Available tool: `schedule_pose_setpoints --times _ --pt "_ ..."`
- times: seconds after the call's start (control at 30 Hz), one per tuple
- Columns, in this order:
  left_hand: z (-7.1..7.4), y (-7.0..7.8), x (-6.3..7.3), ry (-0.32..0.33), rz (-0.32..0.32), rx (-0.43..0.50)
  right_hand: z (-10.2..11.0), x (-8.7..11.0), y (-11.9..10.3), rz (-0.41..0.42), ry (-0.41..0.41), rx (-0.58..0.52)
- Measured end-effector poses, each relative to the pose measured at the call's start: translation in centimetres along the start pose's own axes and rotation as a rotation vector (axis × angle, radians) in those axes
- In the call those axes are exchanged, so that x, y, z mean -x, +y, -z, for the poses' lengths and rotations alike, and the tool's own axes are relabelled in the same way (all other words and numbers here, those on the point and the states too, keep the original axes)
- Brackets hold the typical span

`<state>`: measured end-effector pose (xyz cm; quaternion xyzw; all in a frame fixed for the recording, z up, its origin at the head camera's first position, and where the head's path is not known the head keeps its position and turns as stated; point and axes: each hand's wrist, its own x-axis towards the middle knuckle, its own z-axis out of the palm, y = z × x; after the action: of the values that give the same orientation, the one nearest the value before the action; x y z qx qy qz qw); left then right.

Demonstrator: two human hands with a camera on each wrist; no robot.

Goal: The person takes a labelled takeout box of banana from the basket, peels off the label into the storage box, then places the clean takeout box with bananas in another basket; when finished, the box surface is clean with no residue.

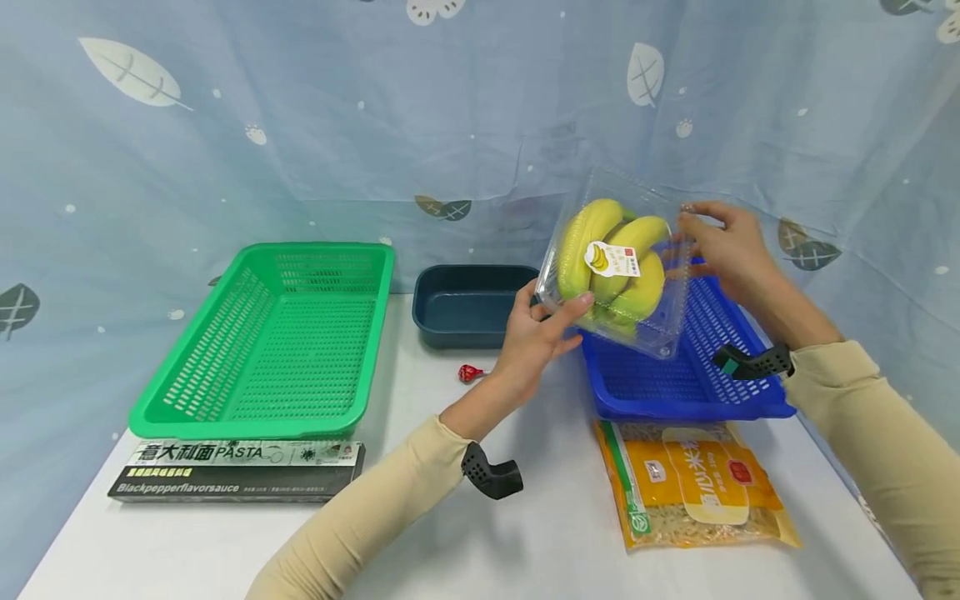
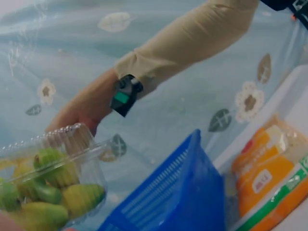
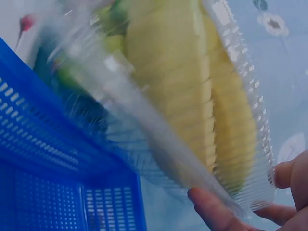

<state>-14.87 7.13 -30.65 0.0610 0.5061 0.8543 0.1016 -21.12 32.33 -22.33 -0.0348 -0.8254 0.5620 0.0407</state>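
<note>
Fingers of the left hand (image 1: pixel 534 337) and right hand (image 1: pixel 729 242) grip a tilted clear plastic clamshell (image 1: pixel 660 335) of bananas (image 1: pixel 641 287) above the blue basket (image 1: pixel 637 383), toward the surface (image 1: pixel 420 533)'s right edge; a green basket (image 1: pixel 307 358) stands toward the left edge.

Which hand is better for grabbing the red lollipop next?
Probably the left hand: in the head view it looks nearer the red lollipop, while the right hand is at the right side of the banana box. Both hold that box, so setting it down first seems wise.
</note>
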Motion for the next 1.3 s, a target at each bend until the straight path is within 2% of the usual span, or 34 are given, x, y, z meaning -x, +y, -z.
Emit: schedule_pose_setpoints --times 0.1,0.23,0.4,0.53,0.6,0.77,0.87,1.0,1.13,1.3 --pt "0.0 0.3 0.4 0.031 -0.068 -0.018 -0.5 0.7 -0.4 0.009 0.009 -0.095" --pt "0.5 0.9 1.0 0.056 -0.127 -0.053 -1.0 1.5 -0.5 0.046 0.037 -0.112" --pt "1.8 1.8 1.5 0.038 -0.121 -0.04 -0.9 2.8 -0.2 0.078 0.084 -0.084" --pt "3.3 2.7 1.8 -0.008 -0.091 -0.039 -0.6 3.4 0.0 0.093 0.089 -0.126" --pt "4.0 3.2 2.0 -0.041 -0.075 -0.06 -0.5 3.4 0.0 0.113 0.057 -0.088" --pt "5.4 4.3 2.5 -0.094 -0.042 -0.092 -0.3 3.7 -0.3 0.145 -0.132 0.043" --pt "5.9 5.0 2.6 -0.112 -0.049 -0.101 -0.6 4.1 -0.4 0.144 -0.246 -0.064" --pt "6.6 6.0 2.8 -0.118 -0.074 -0.142 -1.1 4.8 -0.4 0.163 -0.337 -0.234" --pt "7.2 7.2 3.1 -0.081 -0.083 -0.156 -1.6 6.1 -0.6 0.152 -0.34 -0.264" --pt "8.0 8.9 3.4 -0.012 -0.094 -0.179 -2.8 8.2 -0.7 0.148 -0.31 -0.236"
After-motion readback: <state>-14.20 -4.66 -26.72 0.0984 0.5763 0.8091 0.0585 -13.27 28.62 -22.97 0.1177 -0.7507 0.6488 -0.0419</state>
